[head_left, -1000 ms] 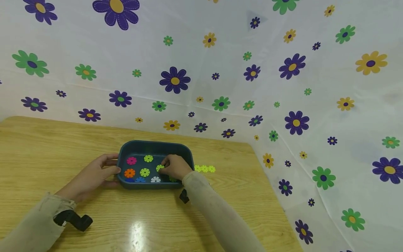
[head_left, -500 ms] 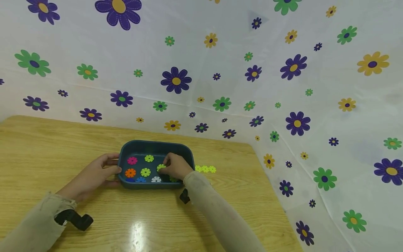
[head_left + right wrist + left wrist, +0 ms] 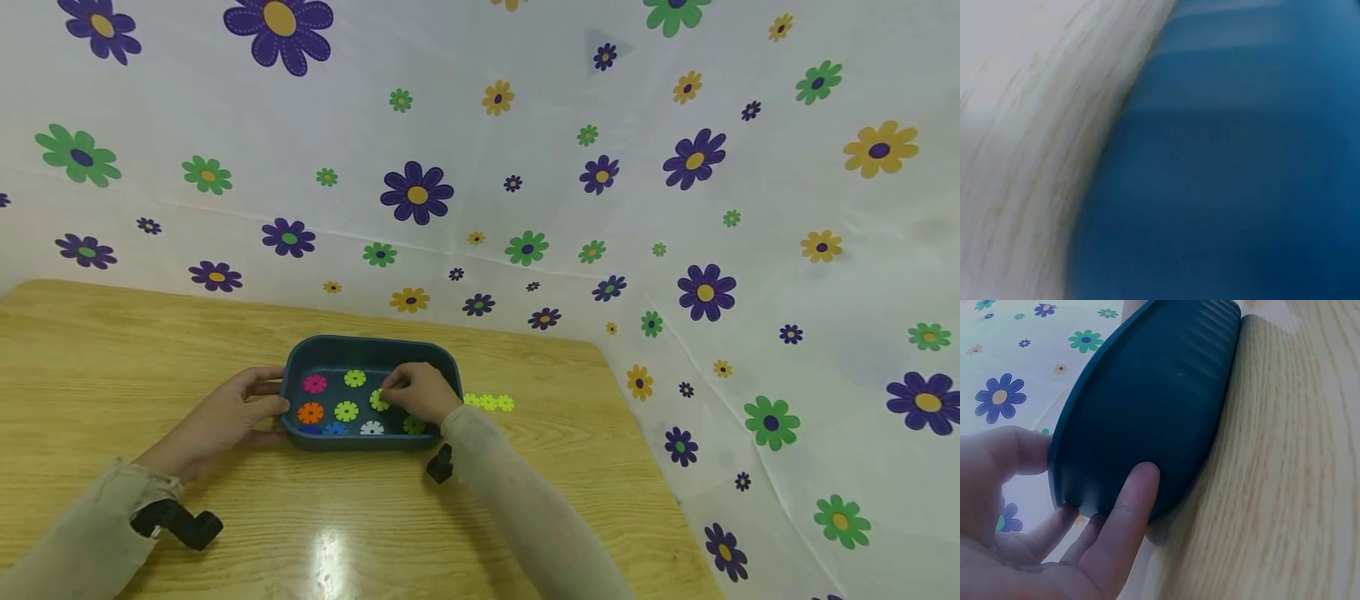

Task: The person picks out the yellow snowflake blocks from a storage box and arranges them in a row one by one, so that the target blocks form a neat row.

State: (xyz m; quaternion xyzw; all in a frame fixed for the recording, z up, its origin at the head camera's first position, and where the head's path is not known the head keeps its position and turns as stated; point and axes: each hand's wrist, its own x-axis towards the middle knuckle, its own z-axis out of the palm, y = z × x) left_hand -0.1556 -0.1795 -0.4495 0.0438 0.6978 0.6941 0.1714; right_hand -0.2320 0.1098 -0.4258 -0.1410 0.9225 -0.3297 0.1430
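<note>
A flower-printed cloth (image 3: 555,150) backs the wood-grain table (image 3: 165,333) at your station. Finding: the yellow-green disc (image 3: 378,402) sits inside the dark blue bin (image 3: 360,443), right of its centre, and shows more of its face than a moment ago; your right hand (image 3: 422,392) has shifted slightly up. In my judgement this means the piece is coming away from the bin floor, though clearance cannot be confirmed. The disc lies directly at your right fingertips, on their left side, and thumb and forefinger appear to pinch its edge; the blurred right wrist view shows no fingers. Around it lie other loose discs, among them a pink disc (image 3: 314,384), an orange disc (image 3: 311,412) and a white disc (image 3: 372,427). Your left hand (image 3: 238,408) rests its spread fingers against the bin's left end. Outside, just beyond the right end, lies a yellow-green row of discs (image 3: 489,402).
</note>
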